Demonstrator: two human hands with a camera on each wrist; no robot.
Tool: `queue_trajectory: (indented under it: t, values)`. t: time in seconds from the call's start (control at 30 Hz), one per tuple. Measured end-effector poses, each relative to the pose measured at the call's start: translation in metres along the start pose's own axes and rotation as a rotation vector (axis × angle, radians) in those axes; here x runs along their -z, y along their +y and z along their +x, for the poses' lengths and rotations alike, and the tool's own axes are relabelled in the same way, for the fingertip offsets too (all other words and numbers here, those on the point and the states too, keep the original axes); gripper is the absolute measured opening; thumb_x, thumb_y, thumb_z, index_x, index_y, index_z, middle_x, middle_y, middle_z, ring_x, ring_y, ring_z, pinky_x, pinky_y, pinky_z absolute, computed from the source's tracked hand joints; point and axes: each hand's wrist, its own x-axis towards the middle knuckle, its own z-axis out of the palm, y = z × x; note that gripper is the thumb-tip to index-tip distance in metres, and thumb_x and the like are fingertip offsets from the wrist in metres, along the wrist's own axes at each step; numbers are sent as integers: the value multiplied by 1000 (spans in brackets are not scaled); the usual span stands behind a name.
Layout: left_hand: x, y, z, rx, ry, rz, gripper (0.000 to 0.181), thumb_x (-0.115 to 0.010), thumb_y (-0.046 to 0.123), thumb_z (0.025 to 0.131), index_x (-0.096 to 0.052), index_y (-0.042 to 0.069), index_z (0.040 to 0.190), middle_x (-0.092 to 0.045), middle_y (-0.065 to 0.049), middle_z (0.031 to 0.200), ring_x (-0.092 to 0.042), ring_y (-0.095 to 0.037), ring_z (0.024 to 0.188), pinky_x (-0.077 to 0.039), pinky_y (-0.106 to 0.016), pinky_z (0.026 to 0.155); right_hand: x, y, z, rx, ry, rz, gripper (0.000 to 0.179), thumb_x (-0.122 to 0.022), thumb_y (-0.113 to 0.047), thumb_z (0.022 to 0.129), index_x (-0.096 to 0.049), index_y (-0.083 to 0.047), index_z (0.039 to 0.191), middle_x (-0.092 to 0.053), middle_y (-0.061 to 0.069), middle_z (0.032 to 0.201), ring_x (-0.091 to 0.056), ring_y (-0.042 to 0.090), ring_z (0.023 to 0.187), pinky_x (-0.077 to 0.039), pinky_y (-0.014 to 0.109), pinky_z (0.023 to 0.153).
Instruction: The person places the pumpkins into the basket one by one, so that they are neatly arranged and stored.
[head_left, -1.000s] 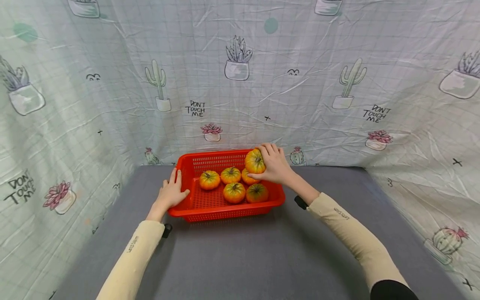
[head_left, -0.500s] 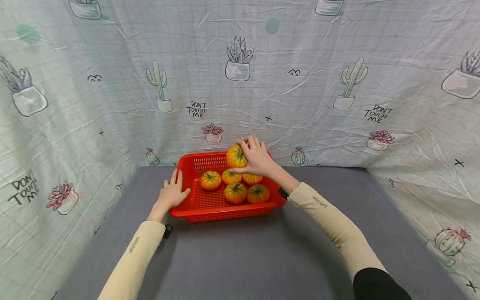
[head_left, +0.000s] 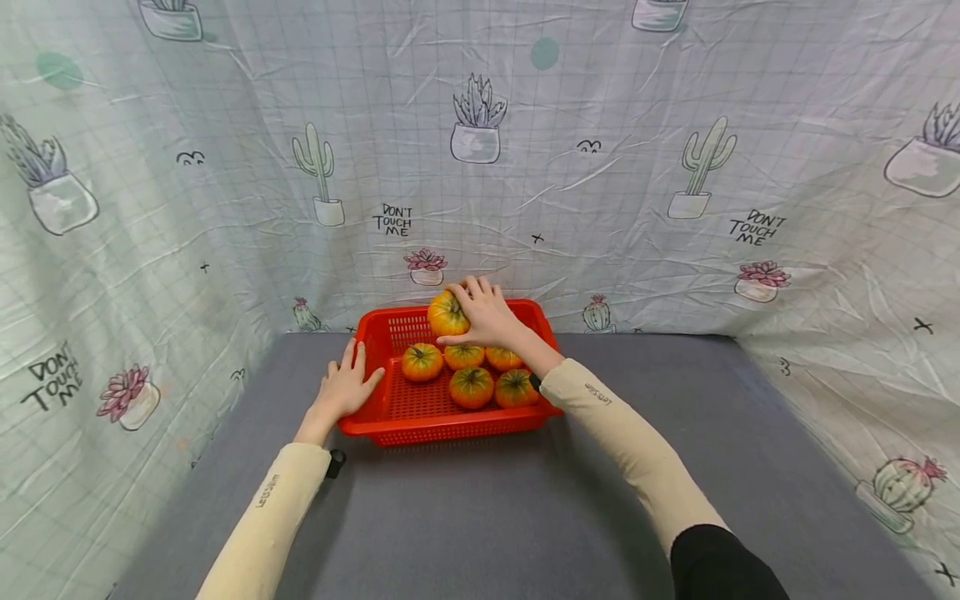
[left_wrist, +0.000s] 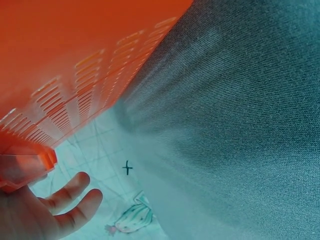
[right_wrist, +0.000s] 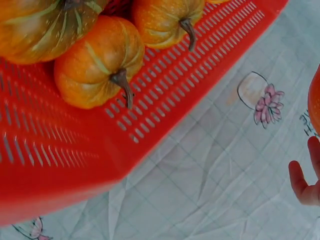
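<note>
A small orange pumpkin (head_left: 445, 315) with yellow-green streaks is held in my right hand (head_left: 486, 319), raised above the back part of the red plastic basket (head_left: 450, 431). At the right edge of the right wrist view only a sliver of that pumpkin (right_wrist: 315, 105) and a few fingertips (right_wrist: 297, 180) show. My left hand (head_left: 343, 389) holds the basket's left rim, its thumb on the inner side. The left wrist view shows the fingers (left_wrist: 75, 210) beside the slotted outer wall (left_wrist: 65, 95). Several similar pumpkins (head_left: 471, 388) lie in the basket, mostly toward its middle and right.
The basket stands on a grey tabletop (head_left: 465, 517). Behind it and at both sides hangs a pale curtain (head_left: 540, 250) printed with cacti and succulents. Inside the basket, its slotted floor (head_left: 408, 406) shows at the front left.
My right hand has carried the held pumpkin leftward, from above the basket's right part to above its back middle. The left hand has stayed at the left rim.
</note>
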Motion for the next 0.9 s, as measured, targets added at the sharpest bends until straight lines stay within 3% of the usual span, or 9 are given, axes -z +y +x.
queue_trajectory:
  t: [0.1, 0.4, 0.9]
  values:
    - [0, -1, 0, 3, -5, -4, 75, -33, 46, 92, -2, 1, 143, 4, -21, 149, -18, -56, 121, -21, -66, 95, -6, -2, 4, 31, -1, 3, 84, -57, -68, 68, -36, -16, 130, -39, 7, 116, -35, 23, 100, -30, 36, 75]
    - [1, 0, 0, 4, 0, 3, 74, -35, 42, 92, -2, -1, 142, 3, -23, 148, -20, -56, 119, -23, -67, 94, -25, -9, 10, 106, -55, -124, 88, -49, -74, 69, -36, -13, 130, -40, 8, 124, -36, 23, 108, -34, 41, 86]
    - [-1, -2, 1, 5, -10, -6, 74, -34, 44, 92, -2, 0, 143, 4, -22, 149, -20, -54, 119, -22, -66, 95, -44, -13, 6, 219, -149, -72, 83, -46, -75, 70, -38, -16, 128, -41, 3, 120, -36, 19, 106, -33, 37, 84]
